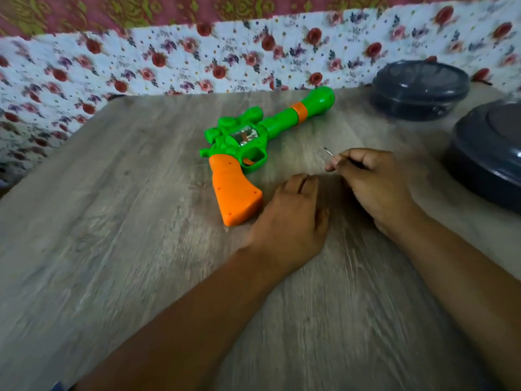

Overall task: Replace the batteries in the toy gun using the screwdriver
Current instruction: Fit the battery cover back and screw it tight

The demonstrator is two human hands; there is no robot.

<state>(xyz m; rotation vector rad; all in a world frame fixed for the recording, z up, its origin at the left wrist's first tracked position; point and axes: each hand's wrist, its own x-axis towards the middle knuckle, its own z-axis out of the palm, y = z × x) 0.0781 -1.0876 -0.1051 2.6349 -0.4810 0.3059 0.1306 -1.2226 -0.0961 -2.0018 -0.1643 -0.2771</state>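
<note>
Green-and-orange toy gun (248, 145) flat on wood-grain counter (112, 249), long axis running orange handle near, barrel far-right. Left hand (293, 221) just right of handle, fingers relaxed, resting on counter, nearer hand. Right hand (369, 182) further right, grip pinching thin screwdriver (328, 152), tip aimed toward gun. Dark round containers (420, 88) far right.
</note>
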